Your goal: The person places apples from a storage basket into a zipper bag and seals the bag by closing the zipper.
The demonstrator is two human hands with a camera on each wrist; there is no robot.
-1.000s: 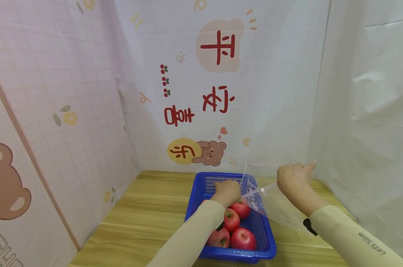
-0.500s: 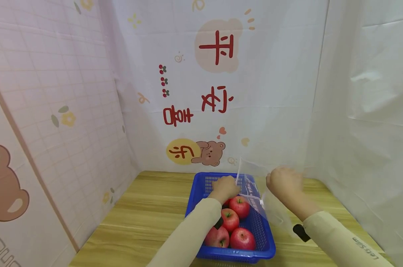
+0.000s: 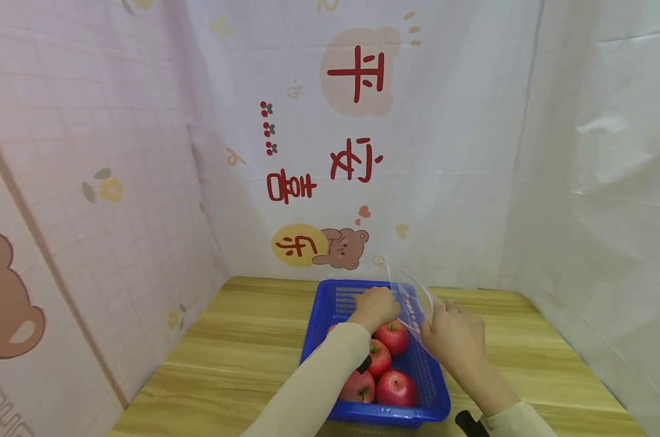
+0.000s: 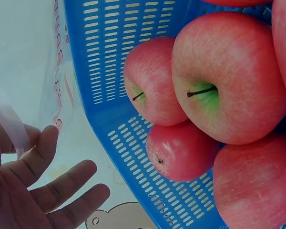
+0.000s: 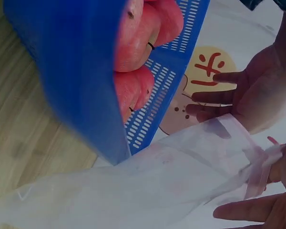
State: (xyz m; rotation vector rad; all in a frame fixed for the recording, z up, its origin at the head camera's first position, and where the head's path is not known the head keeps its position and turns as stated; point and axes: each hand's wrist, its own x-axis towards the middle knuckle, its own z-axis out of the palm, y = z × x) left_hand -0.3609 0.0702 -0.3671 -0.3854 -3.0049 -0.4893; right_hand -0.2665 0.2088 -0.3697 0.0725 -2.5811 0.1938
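The right hand point(image 3: 452, 337) pinches the rim of a clear plastic bag point(image 3: 412, 300), holding it up over the far right corner of a blue basket point(image 3: 434, 388). The left hand point(image 3: 375, 306), fingers straight and relaxed, touches the bag's other edge. The bag looks thin, limp and slippery, best gripped at its stiffer zip strip. Smooth, round red apples point(image 3: 392, 337) fill the slotted, rigid plastic basket, which sits on a wood-grain counter point(image 3: 242, 358).
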